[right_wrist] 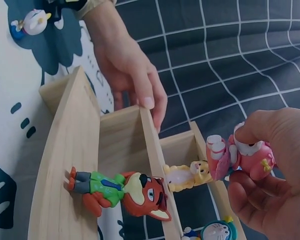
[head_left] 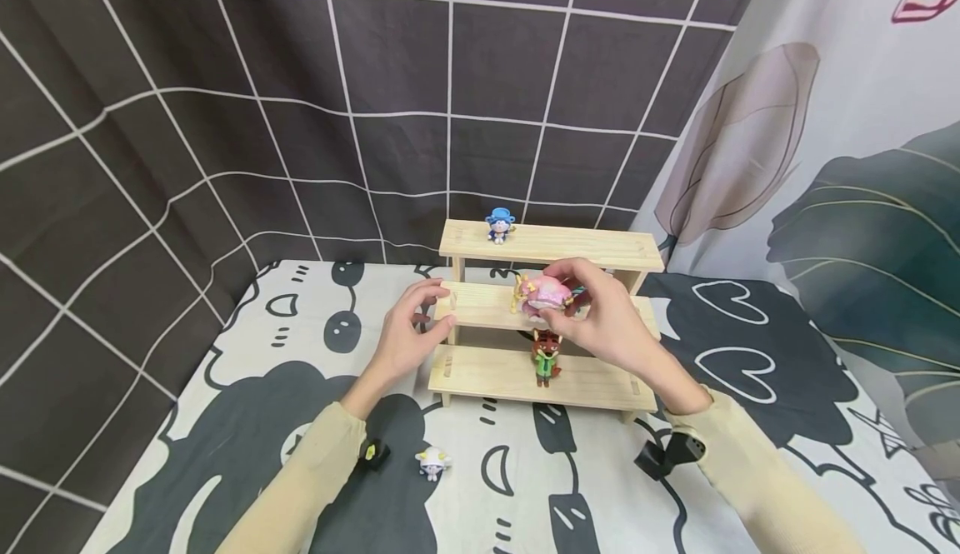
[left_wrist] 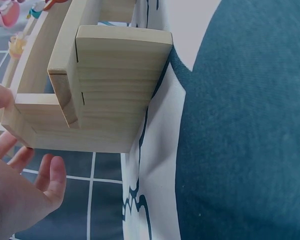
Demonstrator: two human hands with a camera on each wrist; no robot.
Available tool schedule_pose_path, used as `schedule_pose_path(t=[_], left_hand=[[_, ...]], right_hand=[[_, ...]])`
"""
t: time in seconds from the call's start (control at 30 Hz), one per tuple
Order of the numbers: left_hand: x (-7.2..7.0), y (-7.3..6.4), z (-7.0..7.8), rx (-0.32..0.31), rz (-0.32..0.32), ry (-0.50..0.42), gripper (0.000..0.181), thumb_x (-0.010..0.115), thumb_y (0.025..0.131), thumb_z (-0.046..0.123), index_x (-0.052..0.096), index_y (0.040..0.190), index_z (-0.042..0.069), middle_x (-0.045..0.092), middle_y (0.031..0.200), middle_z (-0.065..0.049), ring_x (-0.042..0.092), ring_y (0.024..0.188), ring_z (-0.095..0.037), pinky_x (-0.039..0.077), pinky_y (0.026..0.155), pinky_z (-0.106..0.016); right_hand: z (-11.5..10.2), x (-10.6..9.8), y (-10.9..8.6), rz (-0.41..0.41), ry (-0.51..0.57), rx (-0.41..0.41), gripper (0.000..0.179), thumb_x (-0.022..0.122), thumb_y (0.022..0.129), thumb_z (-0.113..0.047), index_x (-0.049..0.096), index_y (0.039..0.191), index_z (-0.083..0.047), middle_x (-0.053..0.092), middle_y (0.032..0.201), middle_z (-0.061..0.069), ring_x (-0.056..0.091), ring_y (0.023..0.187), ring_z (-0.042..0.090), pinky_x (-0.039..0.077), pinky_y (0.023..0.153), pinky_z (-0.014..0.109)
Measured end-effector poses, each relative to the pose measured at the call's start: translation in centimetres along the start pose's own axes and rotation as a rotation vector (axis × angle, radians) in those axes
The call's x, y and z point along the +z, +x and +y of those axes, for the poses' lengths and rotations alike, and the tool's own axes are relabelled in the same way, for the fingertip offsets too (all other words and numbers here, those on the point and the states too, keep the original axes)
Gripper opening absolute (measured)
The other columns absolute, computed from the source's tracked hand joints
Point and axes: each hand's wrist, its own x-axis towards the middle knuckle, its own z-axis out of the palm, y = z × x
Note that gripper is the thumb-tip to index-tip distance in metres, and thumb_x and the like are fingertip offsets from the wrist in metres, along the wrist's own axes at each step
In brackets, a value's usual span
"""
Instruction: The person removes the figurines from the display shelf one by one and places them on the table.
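A pink figurine (right_wrist: 250,157) is pinched between the thumb and fingers of my right hand (head_left: 603,321), just over the middle tier of a three-tier wooden shelf (head_left: 487,371). My left hand (head_left: 405,333) grips that tier's left end, thumb at the front edge and fingers toward the back. On the middle tier stand a yellow figurine (right_wrist: 187,176) and one in a teal cap (right_wrist: 219,231), both largely hidden by the pink one in the head view. A fox figurine (head_left: 546,358) in a green jacket is upright on the bottom tier.
A figurine with a blue hat (head_left: 499,226) stands on the top tier, left of its middle. On the patterned cloth (head_left: 517,471) in front, a small white figurine (head_left: 432,462) is near my left forearm. Behind the shelf hangs a dark grid curtain (head_left: 397,154).
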Motion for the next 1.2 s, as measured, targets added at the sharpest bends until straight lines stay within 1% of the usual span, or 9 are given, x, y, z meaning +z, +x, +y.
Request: schedule_pose_path(t=[0.3,0.43,0.67,0.93,1.2], left_hand=[[0.0,0.0,0.1,0.007,0.0,-0.003,0.037,0.073,0.086,0.003,0.064,0.121,0.0,0.053,0.14,-0.016,0.057,0.114,-0.035,0.051,0.084,-0.056],[0.0,0.0,0.1,0.009,0.003,-0.001,0.037,0.073,0.086,0.003,0.064,0.121,0.001,0.053,0.14,-0.016,0.057,0.114,-0.034,0.051,0.084,-0.056],[0.0,0.0,0.1,0.006,0.003,-0.009,0.036,0.074,0.086,0.004,0.064,0.121,0.001,0.054,0.14,-0.016,0.057,0.113,-0.035,0.051,0.085,-0.059],[0.0,0.0,0.2,0.0,0.004,-0.001,0.037,0.074,0.086,0.004,0.064,0.121,0.001,0.053,0.14,-0.015,0.057,0.114,-0.034,0.051,0.085,-0.056],[0.0,-0.1,0.1,0.006,0.007,-0.008,0.037,0.073,0.086,0.003,0.064,0.121,0.001,0.052,0.141,-0.016,0.057,0.113,-0.034,0.05,0.084,-0.06]], right_hand=[[-0.2,0.4,-0.7,-0.018,0.042,-0.013,0.043,0.079,0.076,0.004,0.061,0.114,-0.001,0.065,0.103,0.006,0.06,0.083,0.016,0.055,0.065,0.03],[-0.2,0.7,-1.0,-0.023,0.042,-0.022,0.043,0.08,0.076,0.004,0.061,0.113,-0.001,0.064,0.104,0.006,0.059,0.084,0.016,0.055,0.065,0.03],[-0.4,1.2,-1.6,-0.028,0.04,-0.053,0.045,0.081,0.074,0.006,0.059,0.113,-0.001,0.063,0.103,0.005,0.058,0.082,0.016,0.055,0.063,0.029],[-1.2,1.6,-2.1,-0.056,0.064,-0.042,0.046,0.082,0.075,0.004,0.059,0.114,-0.002,0.064,0.104,0.005,0.059,0.082,0.016,0.056,0.064,0.03],[-1.6,2.3,-2.8,-0.067,0.093,-0.039,0.046,0.081,0.074,0.005,0.06,0.114,-0.005,0.063,0.103,0.002,0.058,0.081,0.015,0.055,0.063,0.029]])
